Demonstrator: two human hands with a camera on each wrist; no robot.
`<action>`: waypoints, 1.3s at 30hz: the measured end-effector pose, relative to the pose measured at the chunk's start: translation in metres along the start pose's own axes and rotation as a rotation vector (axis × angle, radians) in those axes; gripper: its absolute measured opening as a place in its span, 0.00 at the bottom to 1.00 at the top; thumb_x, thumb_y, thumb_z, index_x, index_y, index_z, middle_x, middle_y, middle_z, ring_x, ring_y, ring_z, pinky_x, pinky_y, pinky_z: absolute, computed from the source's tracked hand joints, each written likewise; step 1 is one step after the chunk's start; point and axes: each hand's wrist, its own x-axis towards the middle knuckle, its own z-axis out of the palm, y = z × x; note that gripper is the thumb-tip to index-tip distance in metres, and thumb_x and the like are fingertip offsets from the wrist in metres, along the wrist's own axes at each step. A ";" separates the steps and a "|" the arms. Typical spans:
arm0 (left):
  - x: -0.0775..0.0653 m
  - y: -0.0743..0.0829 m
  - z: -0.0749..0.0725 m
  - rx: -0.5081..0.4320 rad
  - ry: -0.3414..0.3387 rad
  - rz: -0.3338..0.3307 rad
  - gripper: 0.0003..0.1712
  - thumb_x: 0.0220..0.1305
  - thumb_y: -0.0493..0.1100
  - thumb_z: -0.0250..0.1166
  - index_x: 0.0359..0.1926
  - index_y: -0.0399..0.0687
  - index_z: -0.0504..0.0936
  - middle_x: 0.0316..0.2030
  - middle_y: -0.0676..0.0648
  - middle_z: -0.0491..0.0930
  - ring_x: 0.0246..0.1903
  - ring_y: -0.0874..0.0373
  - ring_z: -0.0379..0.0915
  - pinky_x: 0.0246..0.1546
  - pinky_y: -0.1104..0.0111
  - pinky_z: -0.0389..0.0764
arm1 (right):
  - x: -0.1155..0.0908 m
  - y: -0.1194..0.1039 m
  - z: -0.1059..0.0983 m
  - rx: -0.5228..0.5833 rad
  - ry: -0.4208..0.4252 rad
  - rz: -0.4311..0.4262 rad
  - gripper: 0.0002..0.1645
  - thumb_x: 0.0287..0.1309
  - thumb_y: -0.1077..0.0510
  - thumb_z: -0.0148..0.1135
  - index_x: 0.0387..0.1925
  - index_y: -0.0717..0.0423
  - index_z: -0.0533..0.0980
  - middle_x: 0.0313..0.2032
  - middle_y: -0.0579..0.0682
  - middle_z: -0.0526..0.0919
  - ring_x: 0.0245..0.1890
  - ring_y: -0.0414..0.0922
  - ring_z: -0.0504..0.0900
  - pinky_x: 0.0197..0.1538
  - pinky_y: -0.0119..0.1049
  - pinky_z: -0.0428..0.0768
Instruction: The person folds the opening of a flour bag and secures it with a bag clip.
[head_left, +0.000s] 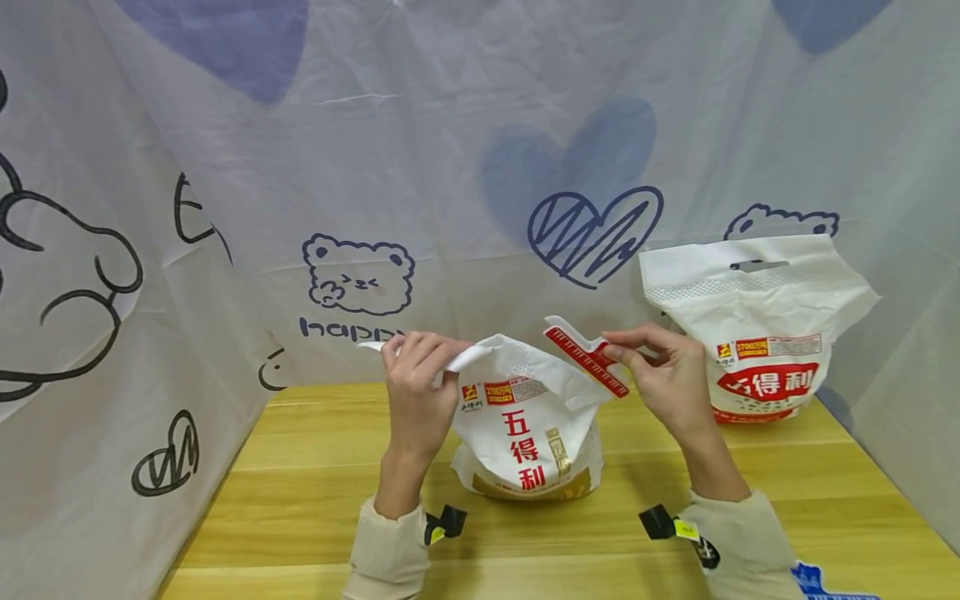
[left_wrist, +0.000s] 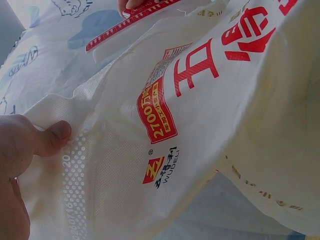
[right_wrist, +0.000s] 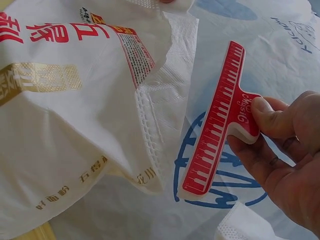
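A white flour bag [head_left: 517, 425] with red characters stands on the table in the head view. Its top edge is folded over at the left, where my left hand [head_left: 422, 379] grips it; in the left wrist view the thumb [left_wrist: 60, 132] presses on the dotted top strip. My right hand [head_left: 663, 371] pinches the handle of a red clip [head_left: 585, 358] with a piano-key pattern. In the right wrist view the clip [right_wrist: 215, 125] is held beside the bag's top edge, its long jaw slanting and its handle between thumb and fingers.
A second white flour bag [head_left: 772, 333] with a handle slot stands behind and to the right. At the lower right, a blue piece [head_left: 825, 583] lies partly out of view near my right sleeve. Printed cloth [head_left: 450, 167] hangs behind the wooden table [head_left: 315, 483].
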 end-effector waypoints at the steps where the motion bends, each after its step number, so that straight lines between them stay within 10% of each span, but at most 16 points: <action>1: 0.000 0.000 0.000 -0.002 0.000 0.001 0.17 0.49 0.20 0.67 0.34 0.45 0.89 0.31 0.48 0.86 0.36 0.51 0.77 0.56 0.51 0.64 | 0.000 0.000 0.000 0.000 -0.001 0.002 0.08 0.56 0.73 0.71 0.37 0.63 0.88 0.35 0.58 0.89 0.28 0.36 0.83 0.19 0.27 0.66; 39: 0.000 0.000 -0.001 0.000 -0.009 -0.001 0.17 0.49 0.21 0.67 0.34 0.44 0.89 0.31 0.48 0.86 0.36 0.51 0.77 0.56 0.51 0.64 | 0.004 0.003 0.014 0.033 -0.092 0.034 0.07 0.57 0.74 0.69 0.37 0.65 0.87 0.36 0.58 0.89 0.31 0.37 0.83 0.22 0.27 0.72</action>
